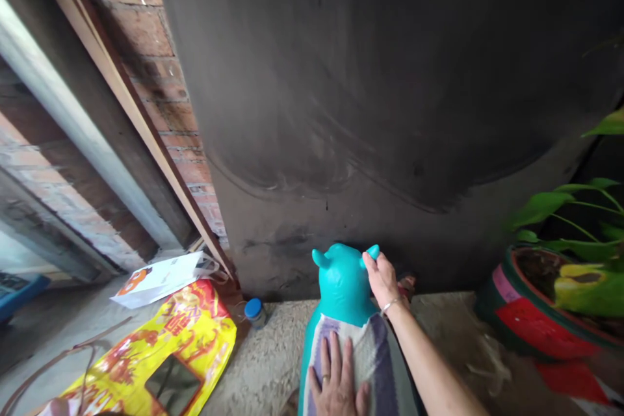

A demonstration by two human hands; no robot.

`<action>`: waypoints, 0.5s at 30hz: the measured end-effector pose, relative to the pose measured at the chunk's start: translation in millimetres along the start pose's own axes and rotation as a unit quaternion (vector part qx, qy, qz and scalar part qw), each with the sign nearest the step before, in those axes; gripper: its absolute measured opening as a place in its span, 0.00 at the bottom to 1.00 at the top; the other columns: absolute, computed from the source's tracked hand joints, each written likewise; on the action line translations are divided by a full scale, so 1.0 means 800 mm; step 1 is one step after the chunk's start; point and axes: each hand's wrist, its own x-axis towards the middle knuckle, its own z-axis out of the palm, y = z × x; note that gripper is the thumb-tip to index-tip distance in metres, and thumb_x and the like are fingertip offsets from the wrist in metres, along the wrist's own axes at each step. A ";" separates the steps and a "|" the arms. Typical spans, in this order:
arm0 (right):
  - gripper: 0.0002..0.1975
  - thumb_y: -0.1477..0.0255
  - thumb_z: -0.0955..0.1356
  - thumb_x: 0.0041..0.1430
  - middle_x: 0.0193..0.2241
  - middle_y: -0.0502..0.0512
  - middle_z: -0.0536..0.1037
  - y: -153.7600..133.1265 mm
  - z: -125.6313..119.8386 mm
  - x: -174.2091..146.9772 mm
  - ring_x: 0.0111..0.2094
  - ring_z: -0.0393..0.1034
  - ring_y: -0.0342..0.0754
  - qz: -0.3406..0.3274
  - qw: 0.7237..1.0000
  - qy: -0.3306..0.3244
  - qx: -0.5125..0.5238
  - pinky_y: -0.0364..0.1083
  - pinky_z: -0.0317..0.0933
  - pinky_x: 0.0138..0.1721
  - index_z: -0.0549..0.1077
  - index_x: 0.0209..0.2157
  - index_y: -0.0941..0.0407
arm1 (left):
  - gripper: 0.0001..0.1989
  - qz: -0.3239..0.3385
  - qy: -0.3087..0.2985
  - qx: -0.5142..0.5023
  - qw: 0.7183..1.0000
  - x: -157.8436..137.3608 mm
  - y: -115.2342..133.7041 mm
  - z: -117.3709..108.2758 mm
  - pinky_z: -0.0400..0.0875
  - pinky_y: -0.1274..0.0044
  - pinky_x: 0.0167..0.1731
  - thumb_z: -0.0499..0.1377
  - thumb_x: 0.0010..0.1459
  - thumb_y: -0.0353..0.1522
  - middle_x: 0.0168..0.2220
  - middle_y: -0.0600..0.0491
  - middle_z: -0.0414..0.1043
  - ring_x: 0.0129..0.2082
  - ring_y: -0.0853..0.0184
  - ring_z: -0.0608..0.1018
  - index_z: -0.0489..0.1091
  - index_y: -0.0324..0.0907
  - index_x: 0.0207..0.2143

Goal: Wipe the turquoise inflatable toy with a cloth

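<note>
A teal inflatable animal toy with two horns stands on the rough concrete floor in front of a big dark curved tank. A striped purple-and-grey cloth lies over its back. My right hand grips the toy's right horn, a thin bracelet on the wrist. My left hand rests flat on the striped cloth, fingers spread, a ring on one finger.
The dark tank fills the view ahead. A brick wall and wooden planks stand to the left. A yellow-red printed bag, a white bag and a blue-capped bottle lie at left. A red potted plant stands right.
</note>
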 end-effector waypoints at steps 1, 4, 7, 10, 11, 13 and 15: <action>0.22 0.52 0.57 0.60 0.26 0.57 0.76 -0.002 -0.002 0.002 0.32 0.71 0.51 0.002 1.000 -0.003 -0.001 0.47 0.63 0.36 0.70 0.28 0.55 | 0.32 -0.003 -0.003 -0.003 1.000 0.002 0.001 0.002 0.61 0.49 0.56 0.54 0.54 0.38 0.66 0.47 0.53 0.64 0.50 0.61 0.53 0.53 0.61; 0.24 0.48 0.58 0.56 0.24 0.57 0.75 0.000 -0.009 0.006 0.30 0.70 0.52 0.013 1.000 -0.015 -0.005 0.48 0.62 0.35 0.69 0.25 0.53 | 0.33 -0.014 -0.002 -0.012 1.000 0.004 0.004 0.008 0.59 0.48 0.57 0.56 0.53 0.40 0.66 0.50 0.54 0.65 0.48 0.60 0.53 0.54 0.61; 0.25 0.46 0.58 0.53 0.24 0.58 0.75 0.015 -0.019 0.002 0.30 0.70 0.53 0.037 0.999 -0.012 -0.015 0.49 0.61 0.34 0.69 0.26 0.53 | 0.32 -0.001 0.010 -0.031 0.999 -0.002 0.006 0.011 0.59 0.50 0.58 0.55 0.54 0.40 0.65 0.53 0.55 0.64 0.49 0.60 0.51 0.58 0.62; 0.28 0.46 0.55 0.54 0.27 0.61 0.75 0.036 -0.030 -0.001 0.32 0.70 0.54 0.064 0.997 0.004 -0.030 0.50 0.60 0.36 0.70 0.32 0.55 | 0.34 0.042 0.012 -0.058 0.997 -0.008 0.008 0.008 0.59 0.50 0.59 0.55 0.55 0.41 0.66 0.56 0.52 0.65 0.52 0.59 0.46 0.61 0.62; 0.29 0.46 0.55 0.54 0.28 0.61 0.75 0.041 -0.032 0.000 0.33 0.70 0.54 0.068 0.997 0.006 -0.036 0.50 0.60 0.37 0.70 0.33 0.55 | 0.35 0.055 0.008 -0.062 0.997 -0.009 0.007 0.005 0.58 0.50 0.59 0.54 0.55 0.41 0.67 0.56 0.49 0.66 0.53 0.57 0.44 0.61 0.63; 0.27 0.47 0.55 0.55 0.28 0.60 0.75 0.046 -0.032 0.007 0.34 0.69 0.54 0.067 0.997 0.004 -0.047 0.50 0.60 0.39 0.70 0.32 0.55 | 0.35 0.073 -0.007 -0.064 0.995 -0.007 0.005 0.000 0.58 0.50 0.59 0.52 0.57 0.40 0.69 0.56 0.42 0.68 0.53 0.53 0.40 0.59 0.64; 0.25 0.48 0.56 0.55 0.27 0.59 0.75 0.046 -0.030 0.013 0.34 0.69 0.53 0.060 0.997 0.002 -0.053 0.50 0.60 0.39 0.69 0.29 0.55 | 0.35 0.088 -0.021 -0.061 0.994 -0.004 0.002 -0.004 0.59 0.50 0.59 0.50 0.59 0.38 0.69 0.56 0.38 0.69 0.54 0.50 0.37 0.59 0.65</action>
